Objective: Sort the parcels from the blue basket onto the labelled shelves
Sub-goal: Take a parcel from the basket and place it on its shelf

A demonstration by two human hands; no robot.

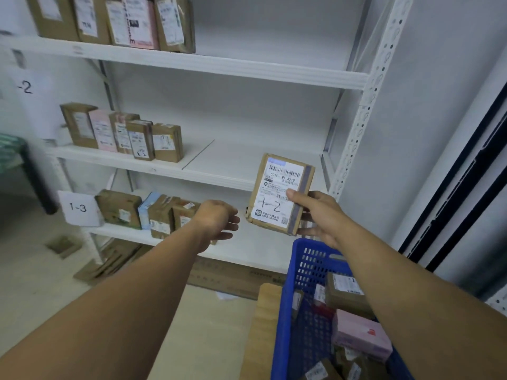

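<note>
My right hand [319, 215] holds a brown cardboard parcel [279, 193] upright by its right edge; its white label has "1-2" handwritten on it. It hangs in front of the middle shelf [219, 171], above the blue basket [304, 297]. My left hand [216, 223] is stretched out beside the parcel, fingers apart, holding nothing. The basket at lower right contains several parcels, among them a pink one [362, 335] and brown ones [345, 294].
White metal shelving carries rows of standing parcels on the top [115, 20], middle [123, 133] and lower [148, 212] levels. Paper signs read "1-3" [78, 207] and "-2" [26, 87]. Flattened cardboard [115, 259] lies on the floor. A wooden surface [263, 325] carries the basket.
</note>
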